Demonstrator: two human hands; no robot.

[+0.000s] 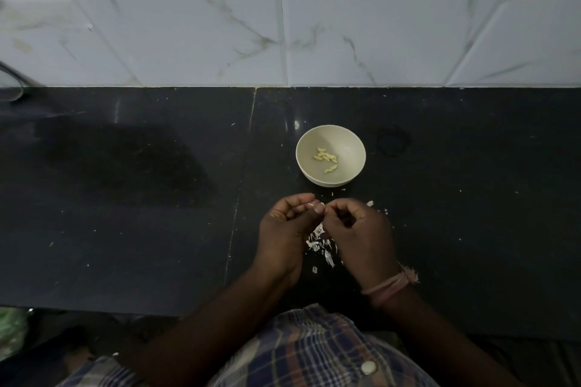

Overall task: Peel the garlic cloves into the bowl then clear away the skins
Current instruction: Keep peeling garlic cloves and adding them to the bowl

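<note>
A small cream bowl [342, 138] stands on the dark counter with several peeled garlic cloves [326, 158] inside. Just in front of it my left hand [284, 229] and my right hand [361, 229] meet at the fingertips, pinching a small garlic clove [318, 205] between them. Most of the clove is hidden by my fingers. A heap of white garlic skins [320, 243] lies on the counter under and between my hands, and a few flakes [371, 203] lie beyond my right hand.
The black stone counter [125, 198] has a seam left of the bowl and small white specks scattered about. A dark ring [393, 141] lies right of the bowl. A white marbled tile wall [283, 25] rises behind. The counter's front edge runs below my forearms.
</note>
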